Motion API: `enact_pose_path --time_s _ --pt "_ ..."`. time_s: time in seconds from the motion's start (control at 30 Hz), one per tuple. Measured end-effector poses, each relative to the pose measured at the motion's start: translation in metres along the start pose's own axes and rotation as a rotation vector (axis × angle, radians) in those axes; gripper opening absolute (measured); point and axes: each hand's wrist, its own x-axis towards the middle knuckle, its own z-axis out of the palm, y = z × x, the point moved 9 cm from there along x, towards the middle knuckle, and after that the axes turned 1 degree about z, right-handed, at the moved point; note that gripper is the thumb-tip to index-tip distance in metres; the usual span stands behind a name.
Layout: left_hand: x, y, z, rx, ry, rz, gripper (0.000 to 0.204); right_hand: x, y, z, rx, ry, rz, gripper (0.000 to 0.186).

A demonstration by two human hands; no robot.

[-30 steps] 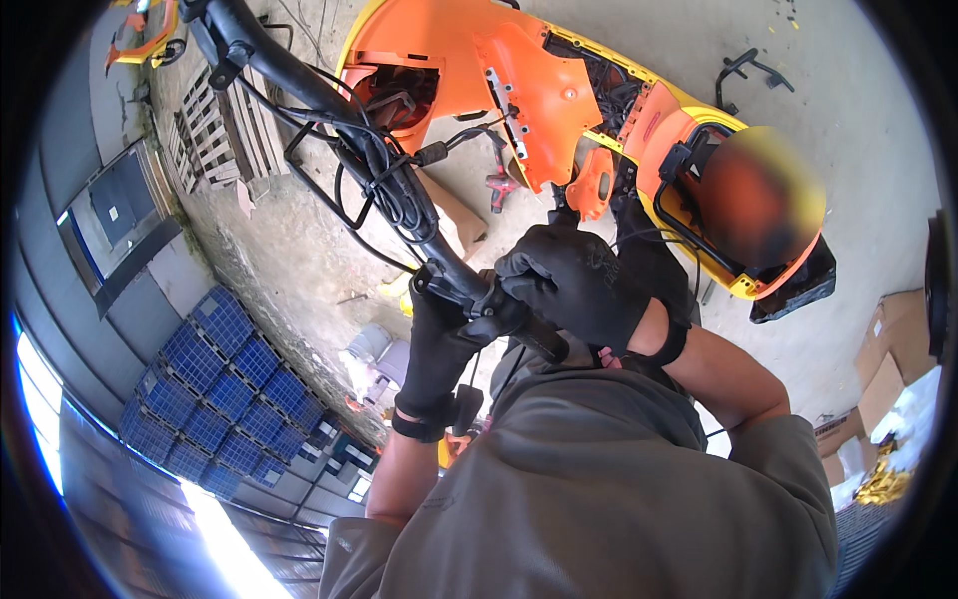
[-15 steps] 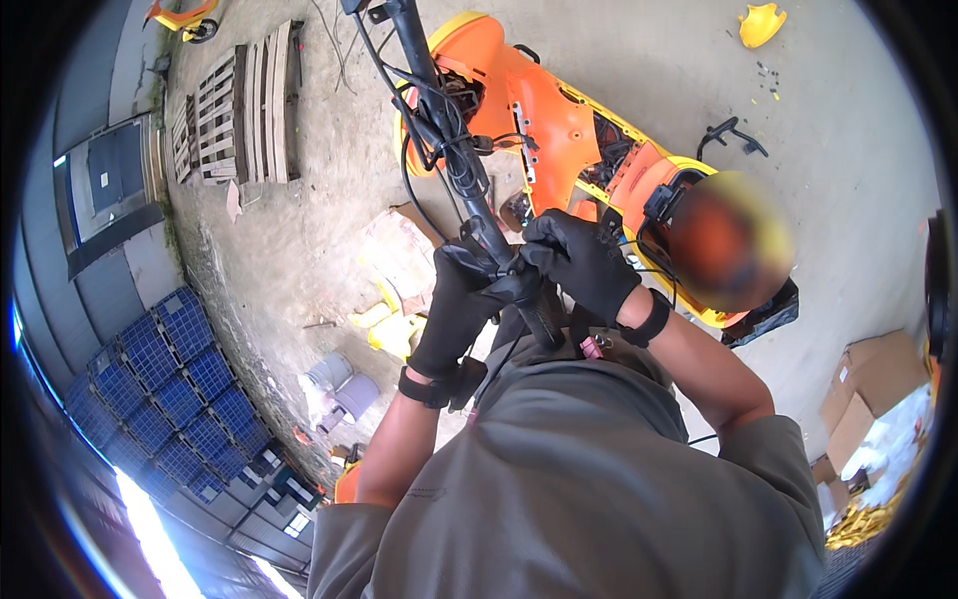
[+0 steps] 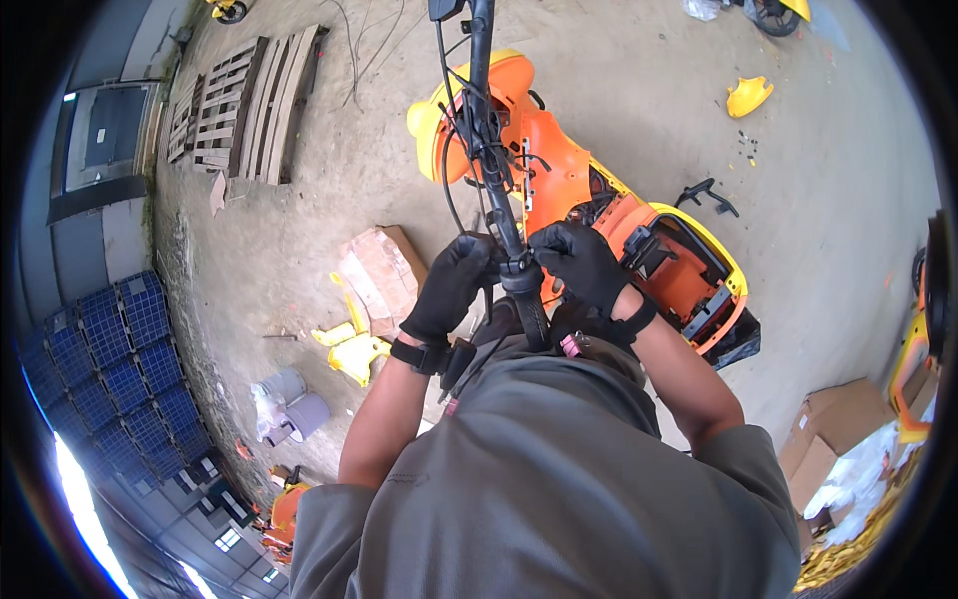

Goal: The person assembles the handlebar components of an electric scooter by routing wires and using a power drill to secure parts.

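A black handlebar, wrapped in cables, runs toward my waist and ends in a ribbed black grip. It belongs to an orange and yellow scooter whose body panels are partly off. My left hand, in a black glove, is closed against the bar's left side by a clamp; a lever hangs just below its fingers. My right hand, gloved too, is pinched closed at the bar's right side, level with the clamp. What lies between the fingers of either hand is hidden.
Yellow panels and a cardboard box lie left of the scooter. A black bracket and a yellow cover are on the floor to the right. Wooden pallets, blue crates and an open carton stand farther out.
The view has shifted, and the handlebar now appears more upright. Both hands stay at the clamp area. The scooter's open rear compartment now shows clearly.
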Motion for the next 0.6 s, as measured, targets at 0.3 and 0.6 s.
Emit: enact_pose_path --time_s 0.3,0.6 --pt "0.010 -0.016 -0.008 -0.173 -0.089 0.013 0.020 -0.001 -0.009 -0.003 -0.257 0.174 -0.173 0.011" --pt "0.015 -0.027 -0.013 -0.217 -0.132 0.059 0.023 -0.005 -0.018 -0.004 -0.240 0.240 -0.166 0.011"
